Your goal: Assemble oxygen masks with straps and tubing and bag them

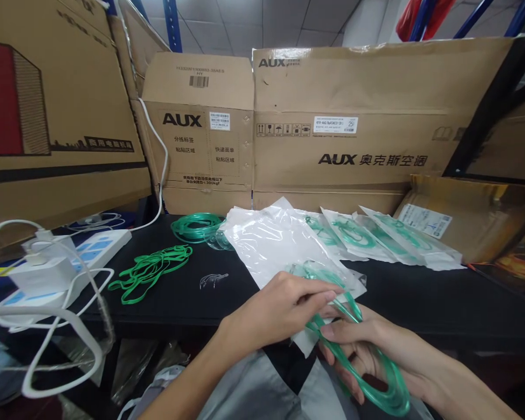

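A coil of green clear tubing (387, 388) lies across my two hands above my lap. My right hand (363, 350) wraps around the coil from the right, thumb on top. From the left, my left hand (284, 303) pinches the coil's upper part, its fingers close to the right thumb. Behind them a white pouch with a clear film face (266, 239) lies on the table, its near end under the hands. Green tubing also shows at the pouch's near end; whether it is inside or on top I cannot tell.
On the black table (420, 303) are several filled pouches (354, 233), another green tubing coil (195, 226), green elastic bands (153, 271) and thin clear strips (213, 280). A white power strip (100, 251) with cables stands left. Cardboard panels (332, 134) wall the back; a carton (472, 216) sits right.
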Available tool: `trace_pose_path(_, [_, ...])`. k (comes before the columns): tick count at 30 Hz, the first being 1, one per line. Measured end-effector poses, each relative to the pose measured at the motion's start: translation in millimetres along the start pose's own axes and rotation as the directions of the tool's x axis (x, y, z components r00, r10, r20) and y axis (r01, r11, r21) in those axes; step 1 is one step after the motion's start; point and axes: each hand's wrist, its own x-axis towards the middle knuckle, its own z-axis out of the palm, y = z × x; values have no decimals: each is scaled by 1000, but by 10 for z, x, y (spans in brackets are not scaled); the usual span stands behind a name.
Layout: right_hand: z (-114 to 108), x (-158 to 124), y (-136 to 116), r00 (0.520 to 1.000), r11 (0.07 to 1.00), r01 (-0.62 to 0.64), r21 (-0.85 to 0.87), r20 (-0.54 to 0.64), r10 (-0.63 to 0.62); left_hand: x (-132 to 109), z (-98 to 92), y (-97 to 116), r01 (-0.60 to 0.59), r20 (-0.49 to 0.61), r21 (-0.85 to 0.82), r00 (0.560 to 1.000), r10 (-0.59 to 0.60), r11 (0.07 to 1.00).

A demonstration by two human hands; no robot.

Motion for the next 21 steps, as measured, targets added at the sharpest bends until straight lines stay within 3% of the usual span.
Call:
trace_pose_path(5, [-120,-149,-50,998,998,-16,66,68,12,-21,-78,-34,33,-27,10,999,-33,999])
trace_pose_path(10, [-76,-14,-60,999,996,7,94,-39,-3,-21,31,10,19,30,-106,999,-16,994])
trace_pose_path(14, [-13,97,-11,998,995,34,91,-56,-29,-7,77,16,61,56,-165,997,-52,984])
trace_pose_path(18, [74,-56,-70,997,988,20,156,-83,-7,-2,39,24,126,10,-107,992,-126,986])
trace_pose_path(21, [136,-263,-80,978,961,120,247,-194,-72,0,49,37,95,-46,-32,994,-96,995])
